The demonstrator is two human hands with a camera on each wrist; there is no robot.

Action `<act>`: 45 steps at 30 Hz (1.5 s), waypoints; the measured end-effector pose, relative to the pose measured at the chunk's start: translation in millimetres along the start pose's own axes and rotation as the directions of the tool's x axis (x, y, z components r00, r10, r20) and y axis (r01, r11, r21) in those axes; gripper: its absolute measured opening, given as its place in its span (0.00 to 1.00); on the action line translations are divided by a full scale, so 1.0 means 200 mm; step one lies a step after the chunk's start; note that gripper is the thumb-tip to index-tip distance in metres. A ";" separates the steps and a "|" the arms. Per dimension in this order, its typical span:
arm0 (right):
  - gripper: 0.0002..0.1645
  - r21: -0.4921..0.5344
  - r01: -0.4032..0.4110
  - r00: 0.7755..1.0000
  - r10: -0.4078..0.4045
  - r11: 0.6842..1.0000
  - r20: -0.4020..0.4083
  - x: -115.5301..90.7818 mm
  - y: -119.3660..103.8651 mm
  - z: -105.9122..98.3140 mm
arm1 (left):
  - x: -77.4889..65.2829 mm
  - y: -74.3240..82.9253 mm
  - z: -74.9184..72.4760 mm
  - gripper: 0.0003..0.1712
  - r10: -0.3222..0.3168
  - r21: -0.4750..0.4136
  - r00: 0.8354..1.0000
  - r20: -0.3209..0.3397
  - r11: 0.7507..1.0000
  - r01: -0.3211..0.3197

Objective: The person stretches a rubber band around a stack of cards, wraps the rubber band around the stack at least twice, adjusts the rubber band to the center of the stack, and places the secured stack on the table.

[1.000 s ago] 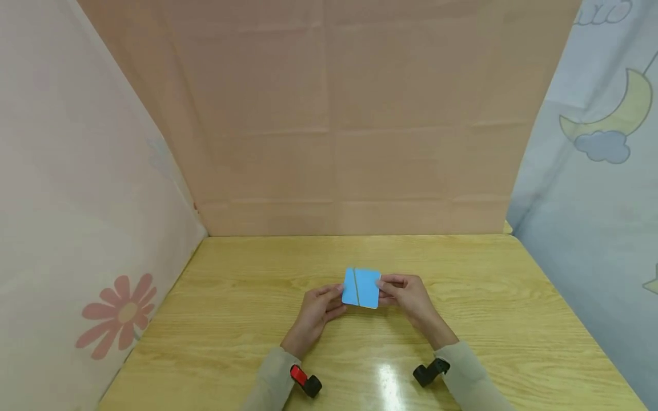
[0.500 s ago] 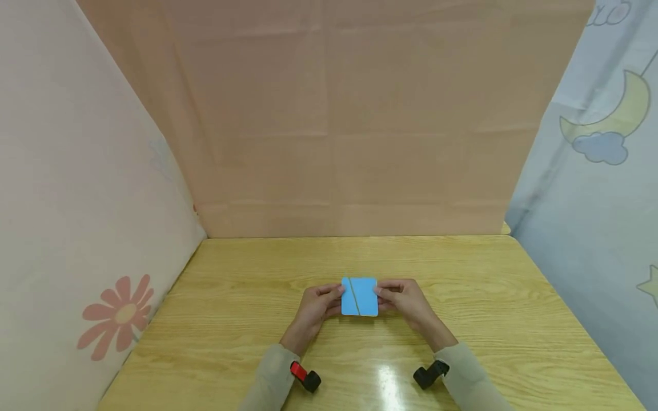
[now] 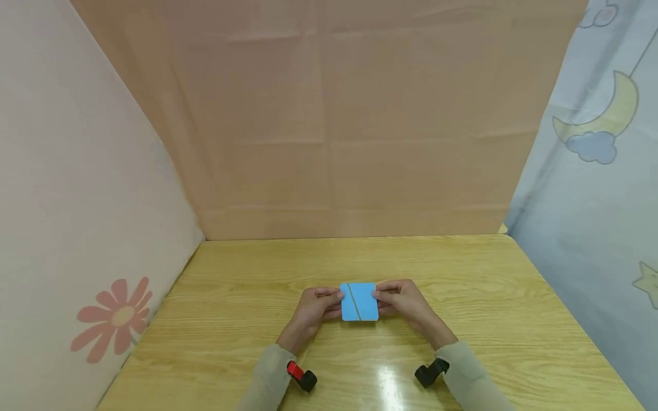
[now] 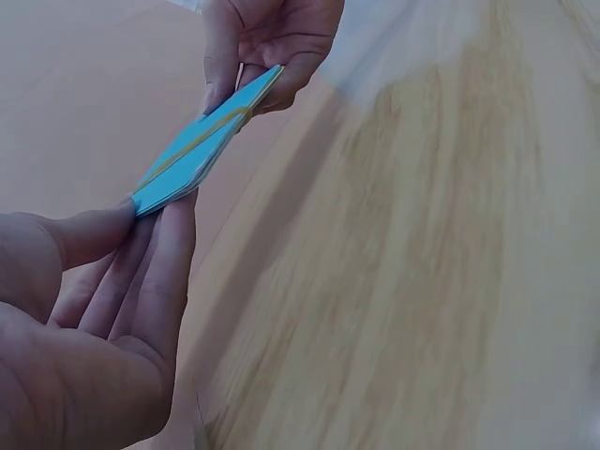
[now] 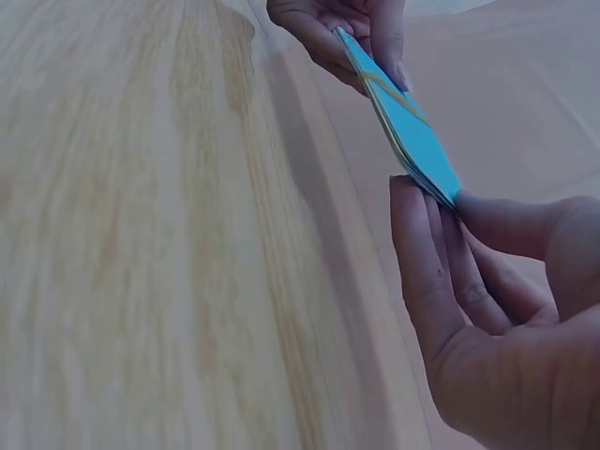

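Observation:
A thin stack of light blue square cards (image 3: 366, 302) with rounded corners is held up between both hands over the table. A tan rubber band (image 3: 354, 301) runs aslant round the stack, left of its middle. My left hand (image 3: 310, 311) pinches the left edge, thumb on the blue face and fingers behind. On the opposite edge my right hand (image 3: 408, 302) pinches in the same way. Layered card edges (image 4: 183, 192) show in the left wrist view, and the right wrist view shows the stack (image 5: 403, 131) from its other side.
The light wood table (image 3: 247, 274) extends around both hands. A brown creased sheet (image 3: 329, 142) stands along its back edge. Pale cloths hang at both sides, with a pink flower (image 3: 115, 319) on the left and a moon (image 3: 606, 111) on the right. Each wrist wears a small black camera.
The stack has come lower and nearer in the head view and has turned from slightly tilted to nearly square. The band's slant has grown. Both hands keep their pinch.

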State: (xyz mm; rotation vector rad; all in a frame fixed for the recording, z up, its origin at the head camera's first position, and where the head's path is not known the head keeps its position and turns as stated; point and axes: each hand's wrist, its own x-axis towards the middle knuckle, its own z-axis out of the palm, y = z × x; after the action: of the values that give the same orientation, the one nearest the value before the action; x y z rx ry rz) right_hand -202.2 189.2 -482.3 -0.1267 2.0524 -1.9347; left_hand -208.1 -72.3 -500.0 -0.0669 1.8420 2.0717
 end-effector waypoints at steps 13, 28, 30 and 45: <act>0.27 -0.049 -0.042 0.995 0.046 0.998 0.093 0.03 -0.03 -0.02 | -0.02 0.01 -0.03 0.16 0.014 0.052 1.000 0.020 0.999 -0.015; 0.26 -0.316 0.069 0.987 -0.018 0.946 0.162 0.13 -0.19 -0.05 | -0.03 0.01 -0.04 0.14 0.018 0.013 0.999 0.042 1.000 -0.019; 0.25 -0.353 0.083 0.982 -0.016 0.932 0.188 0.16 -0.21 -0.05 | -0.03 0.01 -0.04 0.13 0.016 0.009 0.999 0.046 1.000 -0.017; 0.21 -0.486 0.151 0.885 0.101 0.861 0.454 0.35 -0.38 0.02 | -0.02 0.00 -0.05 0.11 0.020 0.035 0.999 0.048 0.999 -0.022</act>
State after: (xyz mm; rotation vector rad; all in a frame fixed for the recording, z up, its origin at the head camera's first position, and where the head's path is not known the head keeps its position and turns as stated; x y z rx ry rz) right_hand -277.7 159.2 -419.8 -0.6756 2.1526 -1.1544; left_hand -206.6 -83.9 -500.2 0.0105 1.8583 2.0358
